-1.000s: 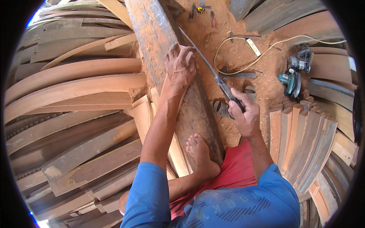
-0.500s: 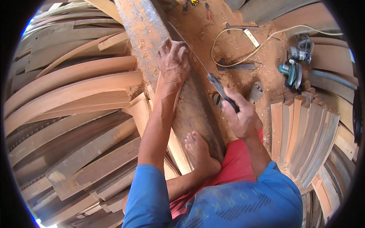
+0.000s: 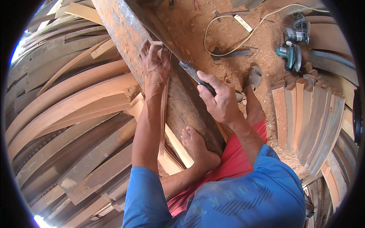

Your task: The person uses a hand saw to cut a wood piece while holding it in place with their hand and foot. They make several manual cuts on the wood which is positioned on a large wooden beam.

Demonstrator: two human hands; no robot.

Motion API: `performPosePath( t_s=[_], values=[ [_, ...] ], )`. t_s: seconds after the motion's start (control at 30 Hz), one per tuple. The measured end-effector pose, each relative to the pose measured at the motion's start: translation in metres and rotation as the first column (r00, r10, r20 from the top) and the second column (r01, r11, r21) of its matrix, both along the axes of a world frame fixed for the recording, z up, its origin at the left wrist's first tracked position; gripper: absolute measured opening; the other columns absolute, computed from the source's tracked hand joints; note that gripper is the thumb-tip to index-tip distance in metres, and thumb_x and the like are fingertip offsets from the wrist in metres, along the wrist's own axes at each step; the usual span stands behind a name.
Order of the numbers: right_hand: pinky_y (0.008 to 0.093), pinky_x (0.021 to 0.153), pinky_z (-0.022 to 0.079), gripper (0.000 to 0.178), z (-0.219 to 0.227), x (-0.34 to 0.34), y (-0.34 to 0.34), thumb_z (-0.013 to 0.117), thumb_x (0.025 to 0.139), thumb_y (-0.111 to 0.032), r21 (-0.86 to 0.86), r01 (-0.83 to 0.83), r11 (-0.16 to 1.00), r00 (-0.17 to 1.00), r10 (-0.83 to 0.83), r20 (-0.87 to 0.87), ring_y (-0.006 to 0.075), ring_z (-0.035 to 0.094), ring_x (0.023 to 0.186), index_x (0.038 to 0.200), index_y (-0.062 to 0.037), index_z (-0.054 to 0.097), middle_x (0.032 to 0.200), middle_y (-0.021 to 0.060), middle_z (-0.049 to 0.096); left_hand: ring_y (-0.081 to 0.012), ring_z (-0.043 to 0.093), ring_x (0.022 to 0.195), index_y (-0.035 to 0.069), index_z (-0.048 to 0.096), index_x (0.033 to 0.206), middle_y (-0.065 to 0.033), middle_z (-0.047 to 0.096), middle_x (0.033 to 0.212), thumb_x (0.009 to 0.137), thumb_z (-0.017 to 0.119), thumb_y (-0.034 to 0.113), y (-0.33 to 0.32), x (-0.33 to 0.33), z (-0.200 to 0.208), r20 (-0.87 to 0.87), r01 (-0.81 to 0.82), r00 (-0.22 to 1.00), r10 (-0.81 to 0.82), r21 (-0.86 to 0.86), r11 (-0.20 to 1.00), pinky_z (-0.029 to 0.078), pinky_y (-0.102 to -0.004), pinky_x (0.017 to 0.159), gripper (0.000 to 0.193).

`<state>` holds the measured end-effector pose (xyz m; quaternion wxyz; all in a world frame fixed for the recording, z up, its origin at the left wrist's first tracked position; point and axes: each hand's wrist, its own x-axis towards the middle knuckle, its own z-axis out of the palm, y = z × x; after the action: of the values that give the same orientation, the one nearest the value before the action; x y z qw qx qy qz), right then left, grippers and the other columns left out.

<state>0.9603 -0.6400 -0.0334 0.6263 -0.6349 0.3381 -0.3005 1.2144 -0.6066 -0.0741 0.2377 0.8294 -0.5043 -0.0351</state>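
A long, heavy timber beam [image 3: 182, 98], dusted with sawdust, runs away from me in the middle. My left hand [image 3: 156, 60] is closed over the end of a thin wooden strip [image 3: 164, 114] on top of the beam; its fingers hide most of that end. In my right hand [image 3: 219, 97] is the dark handle of what looks like a handsaw [image 3: 193, 73]. Its long, narrow blade slants up and left, passing close beside my left fingers; its teeth cannot be made out. My bare foot [image 3: 195, 142] rests on the beam's near part.
Curved wooden pieces [image 3: 68, 83] lie stacked at left, and upright cut pieces [image 3: 304, 117] stand at right. Two circular saws [image 3: 289, 57] sit at the right on the sawdust-covered floor. A cable with a white power strip [image 3: 243, 23] and a hammer-like tool [image 3: 232, 54] lie beyond the beam.
My right hand has moved left and up with the saw, bringing its blade nearer the left hand. The whole view has shifted slightly; my left hand keeps its hold on the strip.
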Motion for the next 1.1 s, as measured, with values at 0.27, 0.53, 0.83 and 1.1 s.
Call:
performPosePath(
  t_s=[0.27,0.53,0.83,1.1],
  values=[
    [0.0402,0.075,0.059,0.032,0.013,-0.013,0.003,0.068,0.099,-0.006,-0.059,-0.029,0.998,0.998,0.025,-0.056,0.0324,0.075,0.086,0.129,0.0047,0.065,0.099,0.0225,0.074,-0.0479,0.042,0.143,0.008,0.066,0.115,-0.0342,0.052,0.146,0.087,0.075,0.023,0.003,0.0,0.004,0.067,0.031,0.997,-0.034,0.046,0.998,0.029,-0.0559,0.119,0.033],
    [0.0399,0.07,0.058,0.032,0.007,-0.012,0.003,0.068,0.098,-0.007,-0.175,0.004,0.985,0.997,-0.017,-0.07,0.0315,0.075,0.078,0.128,0.0045,0.066,0.093,0.0228,0.074,-0.048,0.042,0.142,0.012,0.067,0.112,-0.0293,0.058,0.138,0.088,0.075,0.024,0.002,0.002,-0.006,0.091,0.071,0.994,-0.067,-0.037,0.997,0.031,-0.0589,0.114,0.028],
    [0.0429,0.067,0.058,0.031,0.008,-0.053,0.034,0.068,0.098,-0.008,-0.107,0.018,0.994,0.998,-0.024,-0.057,0.039,0.075,0.078,0.127,0.0028,0.066,0.096,0.0247,0.075,-0.0488,0.044,0.14,0.012,0.068,0.115,-0.0307,0.055,0.141,0.086,0.077,0.024,0.003,0.0,-0.003,0.052,0.026,0.998,-0.023,-0.059,0.998,0.032,-0.0594,0.113,0.032],
    [0.0433,0.07,0.059,0.031,0.01,-0.003,0.0,0.069,0.097,-0.007,-0.119,0.003,0.993,0.998,-0.011,-0.066,0.0403,0.075,0.082,0.126,0.0036,0.067,0.102,0.026,0.075,-0.0486,0.043,0.141,0.013,0.068,0.117,-0.0317,0.054,0.142,0.087,0.074,0.024,0.004,0.005,-0.002,0.092,0.062,0.994,-0.062,0.003,0.998,0.032,-0.0579,0.114,0.032]
  ],
)
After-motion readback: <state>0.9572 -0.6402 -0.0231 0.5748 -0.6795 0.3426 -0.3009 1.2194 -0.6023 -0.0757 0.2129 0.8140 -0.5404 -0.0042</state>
